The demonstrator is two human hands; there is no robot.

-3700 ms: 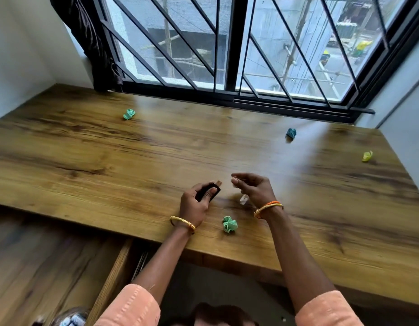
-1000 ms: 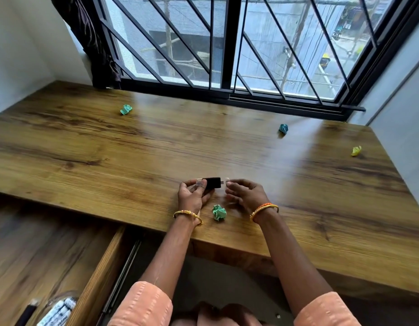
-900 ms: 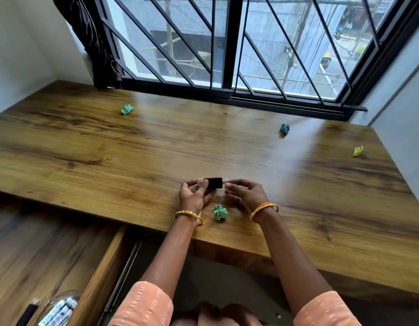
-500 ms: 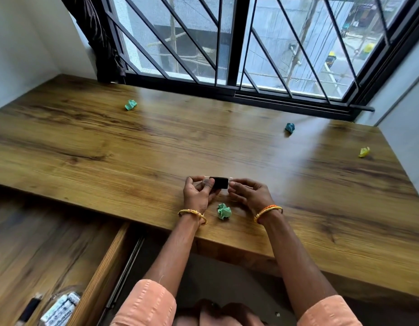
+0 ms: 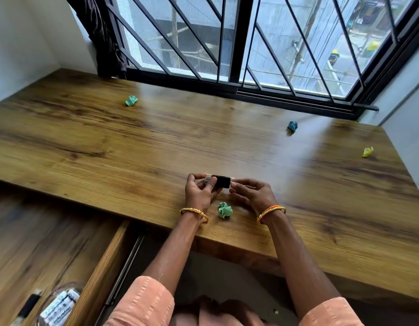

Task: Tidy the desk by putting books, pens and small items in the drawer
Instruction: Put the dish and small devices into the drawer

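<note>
Black gadget (image 5: 220, 181) — pinched, left hand (image 5: 199, 192), right hand (image 5: 253, 194)

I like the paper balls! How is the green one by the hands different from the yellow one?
The green paper ball is bigger and lies at the desk's near edge between the wrists. The yellow paper ball looks smaller and lies far to the right, alone. Both are crumpled and rest on the wooden desk.

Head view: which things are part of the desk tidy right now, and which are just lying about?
In play:
- small black item, held between left hand and right hand
- open drawer, markers inside

Lying about:
- green paper ball between the wrists
- green ball far left
- teal ball
- yellow ball
</note>
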